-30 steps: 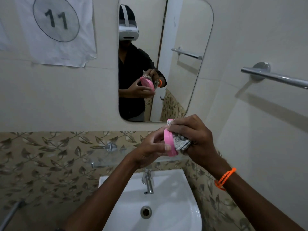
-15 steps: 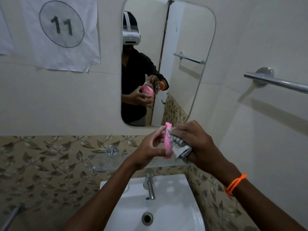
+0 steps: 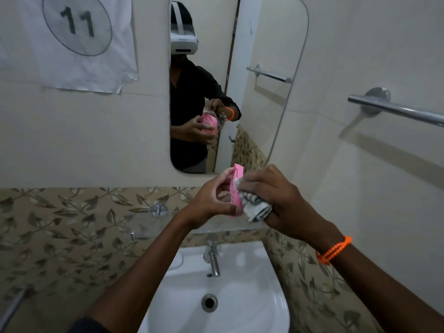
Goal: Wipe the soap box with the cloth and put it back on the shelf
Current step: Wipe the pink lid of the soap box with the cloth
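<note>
The pink soap box (image 3: 236, 186) stands on edge in front of me, above the basin. My left hand (image 3: 211, 203) grips it from the left, thumb low and fingers at the top. Against its right face my right hand (image 3: 276, 195) presses a bunched grey-and-white striped cloth (image 3: 255, 207). The glass shelf (image 3: 153, 224) juts from the leaf-patterned tiles just below and behind both hands. Most of the box's right side is hidden by the cloth and fingers.
A white basin (image 3: 252, 306) with a chrome tap (image 3: 212, 258) sits under the shelf. The mirror (image 3: 264, 116) above shows the person holding the box. A chrome towel bar (image 3: 396, 109) runs along the right wall. A paper sheet marked 11 (image 3: 77, 32) hangs top left.
The soap box has turned more upright and edge-on in my left hand, and the cloth in my right hand has slid lower along its right face.
</note>
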